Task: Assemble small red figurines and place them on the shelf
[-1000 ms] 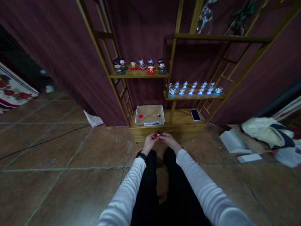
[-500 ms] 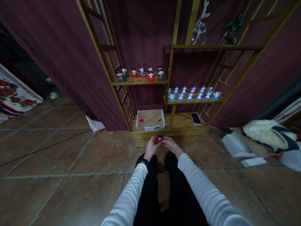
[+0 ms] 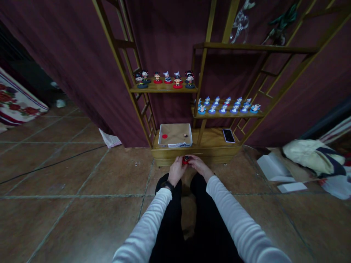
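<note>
Small red-and-black plasticky figurine [image 3: 186, 159] is pinched between left hand [image 3: 177, 170] and right hand [image 3: 200, 165]; little red-based figurines [image 3: 177, 82] already shelved, flat red disc [image 3: 164, 136] still boxed.

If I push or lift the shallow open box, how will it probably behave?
The box looks like thin-walled cardboard, so it is probably light and may flex if squeezed. Its low, wide shape makes tipping unlikely. The red disc and small dark piece seem to lie loose inside, so they might slide.
</note>
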Available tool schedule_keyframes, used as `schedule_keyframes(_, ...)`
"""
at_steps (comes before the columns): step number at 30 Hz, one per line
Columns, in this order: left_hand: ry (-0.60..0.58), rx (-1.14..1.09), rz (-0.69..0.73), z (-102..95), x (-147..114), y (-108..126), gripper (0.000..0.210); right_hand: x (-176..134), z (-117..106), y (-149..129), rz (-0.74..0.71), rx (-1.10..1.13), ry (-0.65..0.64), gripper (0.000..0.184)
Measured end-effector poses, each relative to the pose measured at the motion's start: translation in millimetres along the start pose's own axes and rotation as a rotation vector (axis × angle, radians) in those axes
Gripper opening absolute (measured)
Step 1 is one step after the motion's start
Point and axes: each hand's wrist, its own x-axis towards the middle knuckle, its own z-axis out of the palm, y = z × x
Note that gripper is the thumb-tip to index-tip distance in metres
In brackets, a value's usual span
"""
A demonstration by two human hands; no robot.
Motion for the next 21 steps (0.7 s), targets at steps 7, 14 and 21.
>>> schedule_keyframes(7,-0.002,0.153,0.051,-1.3,-5.4,7.1,0.045,0.9,-1.3,1.3,-0.012,-0.058,-0.022,0.043)
schedule_keyframes(14,0.004,0.226,0.102,-1.5,-6.7,10.1,0.044,0.3,-3.7,2.6,-0.019,-0.049,-0.029,0.045)
schedule_keyframes(21,0.041,-0.034,0.042,-3.0,-7.2,4.1,0.046,-3.6,1.0,-2.3,0.008,-0.044,-0.070,0.044)
